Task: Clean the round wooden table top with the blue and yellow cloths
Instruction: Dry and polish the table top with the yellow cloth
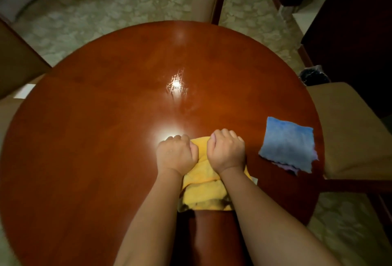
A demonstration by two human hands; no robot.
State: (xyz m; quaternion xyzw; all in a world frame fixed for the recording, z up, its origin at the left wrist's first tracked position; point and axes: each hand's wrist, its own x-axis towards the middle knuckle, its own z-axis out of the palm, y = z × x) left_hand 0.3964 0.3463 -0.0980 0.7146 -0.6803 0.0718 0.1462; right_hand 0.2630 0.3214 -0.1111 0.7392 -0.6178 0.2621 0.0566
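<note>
Head view, single frame. My left hand (175,154) and right hand (226,149) were both fisted on the far end of the yellow cloth (203,189), knuckles forward, fingers curled into the fabric; neither hand was free. The yellow cloth lay folded on the near-centre part of the tabletop (95,117), its long axis running from the near edge away from me, bunched in ridges between the wrists. Dark marks showed along its near hem.

The blue cloth (287,143) lay flat and untouched, off to the right of the hands and close to the tabletop's right rim, one corner pointing toward me. It was apart from the yellow cloth, with bare wood between them. The right hand was clearly the nearer to it; the left would have had to cross over.

Streaks showed in the glare spot (176,85) ahead of the hands, toward the middle of the tabletop. Judgement: wiping with yellow was under way, and the far half looked unfinished. A forward push along the cloth's long axis would reach those streaks.

A chair seat (350,127) stood just beyond the right rim.
</note>
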